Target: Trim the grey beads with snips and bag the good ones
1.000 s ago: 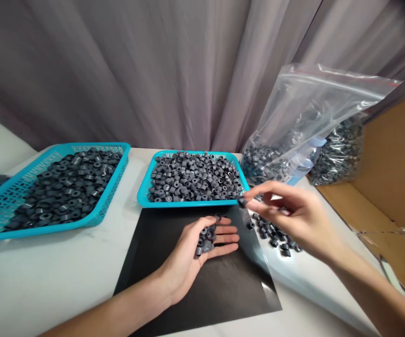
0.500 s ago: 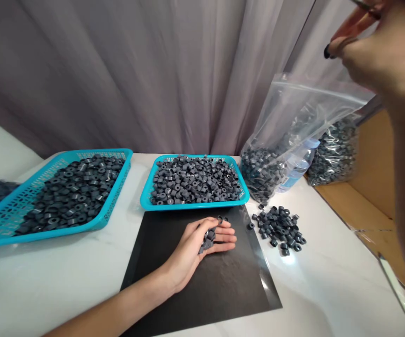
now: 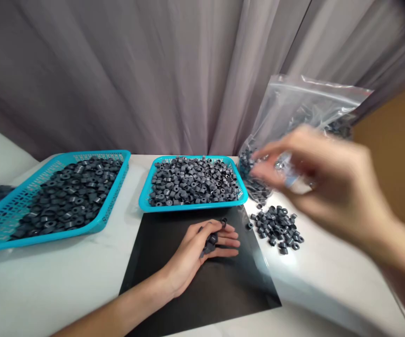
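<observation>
My left hand [image 3: 197,248] is palm up over a black sheet [image 3: 202,290]. Its fingers curl loosely round several small dark grey plastic rings [image 3: 210,243], with one ring [image 3: 224,222] at the fingertips. My right hand [image 3: 314,175] is smeared by motion in front of the clear zip bag, so anything in its fingers cannot be made out. Below it, a loose pile of the same rings [image 3: 278,227] lies on the white table [image 3: 325,281]. Just beyond the sheet stands a turquoise basket [image 3: 193,206] full of rings.
On the left, a larger turquoise basket [image 3: 108,210] also holds rings. A clear zip bag [image 3: 314,96] of rings stands at the back right, partly behind my right hand. At the right edge is a brown cardboard box [image 3: 395,135]. A grey curtain [image 3: 135,79] hangs behind the table.
My right hand has come down and left from the upper right corner to in front of the zip bag. My left hand stays over the sheet, its rings shifted slightly.
</observation>
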`<state>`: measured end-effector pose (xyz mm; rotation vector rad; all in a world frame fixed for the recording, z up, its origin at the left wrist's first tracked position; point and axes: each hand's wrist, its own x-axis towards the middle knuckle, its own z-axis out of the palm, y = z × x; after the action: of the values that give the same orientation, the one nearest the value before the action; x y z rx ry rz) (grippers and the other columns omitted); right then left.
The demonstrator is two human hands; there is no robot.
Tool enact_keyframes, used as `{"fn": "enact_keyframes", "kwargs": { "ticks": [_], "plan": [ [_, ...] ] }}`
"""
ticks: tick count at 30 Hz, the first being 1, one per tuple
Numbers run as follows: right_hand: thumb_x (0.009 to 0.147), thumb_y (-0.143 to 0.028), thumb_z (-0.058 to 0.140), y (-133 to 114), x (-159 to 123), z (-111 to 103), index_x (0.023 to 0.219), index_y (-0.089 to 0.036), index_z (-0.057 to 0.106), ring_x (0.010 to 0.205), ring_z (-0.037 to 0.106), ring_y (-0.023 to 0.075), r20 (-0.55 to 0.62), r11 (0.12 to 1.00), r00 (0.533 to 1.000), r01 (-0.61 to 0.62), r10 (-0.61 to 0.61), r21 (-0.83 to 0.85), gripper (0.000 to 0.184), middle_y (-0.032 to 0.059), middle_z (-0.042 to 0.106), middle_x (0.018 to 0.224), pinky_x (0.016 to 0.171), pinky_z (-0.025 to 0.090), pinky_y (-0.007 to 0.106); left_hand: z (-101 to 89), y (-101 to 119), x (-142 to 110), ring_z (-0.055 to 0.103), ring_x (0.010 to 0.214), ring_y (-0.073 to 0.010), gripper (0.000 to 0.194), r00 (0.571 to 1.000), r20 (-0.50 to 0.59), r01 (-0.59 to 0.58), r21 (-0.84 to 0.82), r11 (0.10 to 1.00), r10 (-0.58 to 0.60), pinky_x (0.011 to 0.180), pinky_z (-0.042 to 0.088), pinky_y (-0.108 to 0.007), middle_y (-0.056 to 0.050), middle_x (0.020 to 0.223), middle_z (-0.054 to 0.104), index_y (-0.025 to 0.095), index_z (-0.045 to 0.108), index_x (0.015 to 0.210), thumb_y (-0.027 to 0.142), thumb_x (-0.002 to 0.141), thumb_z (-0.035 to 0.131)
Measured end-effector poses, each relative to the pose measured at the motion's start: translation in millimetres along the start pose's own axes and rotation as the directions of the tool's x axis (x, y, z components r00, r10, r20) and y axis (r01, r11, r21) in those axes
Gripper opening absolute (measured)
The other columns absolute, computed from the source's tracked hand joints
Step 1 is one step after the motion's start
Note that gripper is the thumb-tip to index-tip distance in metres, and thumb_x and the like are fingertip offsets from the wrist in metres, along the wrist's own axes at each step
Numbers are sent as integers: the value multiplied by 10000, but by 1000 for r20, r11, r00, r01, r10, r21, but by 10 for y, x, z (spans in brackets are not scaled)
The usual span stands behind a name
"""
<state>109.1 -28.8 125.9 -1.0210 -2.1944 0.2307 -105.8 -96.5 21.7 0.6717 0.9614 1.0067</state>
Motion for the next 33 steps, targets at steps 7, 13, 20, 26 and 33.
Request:
{"fn": "enact_keyframes", "kwargs": {
  "ticks": [7, 13, 20, 26, 33],
  "plan": [
    [949, -167, 522, 5, -565, 797, 1358, -310, 547, 893, 651, 160, 331, 991, 934, 126, -133, 42, 434, 57, 631, 1174, 672, 496, 247, -15, -38, 17, 720, 931, -279, 238, 998, 64, -1, 5, 1000, 0, 827, 600, -418, -128, 955, 768, 114, 753, 865, 263, 910, 573],
    [814, 21, 493, 178, -548, 904, 1092, -246, 640, 918, 623, 153, 349, 971, 937, -70, -15, 229, 412, 26, 641, 1066, 766, 475, 260, -56, -88, 74, 723, 895, -279, 331, 991, 102, 93, -49, 994, -88, 872, 578, -448, -172, 936, 765, 68, 744, 967, 302, 936, 512],
    [841, -67, 528, 310, -530, 985, 932, -212, 617, 799, 601, 157, 378, 979, 905, -203, 196, -21, 193, 24, 637, 957, 683, 404, 267, -151, -116, 153, 714, 958, -306, 425, 978, 143, 166, -95, 982, -151, 910, 552, -469, -210, 1021, 747, 54, 721, 1048, 380, 952, 466],
    [930, -148, 492, 310, -569, 1029, 1202, -247, 617, 952, 660, 201, 456, 974, 862, -189, 224, -121, 316, 60, 654, 1121, 723, 427, 277, -161, -84, 142, 705, 982, -311, 416, 974, 173, 162, -75, 984, -147, 933, 532, -487, -206, 1061, 738, 66, 716, 1061, 370, 960, 451],
    [969, -170, 470, 382, -666, 1237, 1230, -248, 624, 938, 650, 176, 425, 986, 891, -166, 158, -19, 313, 56, 617, 1094, 741, 462, 268, -238, -58, 114, 700, 972, -318, 663, 966, 194, 192, -114, 975, -168, 941, 523, -508, -213, 979, 745, 39, 721, 1062, 586, 971, 358]
  ]
}}
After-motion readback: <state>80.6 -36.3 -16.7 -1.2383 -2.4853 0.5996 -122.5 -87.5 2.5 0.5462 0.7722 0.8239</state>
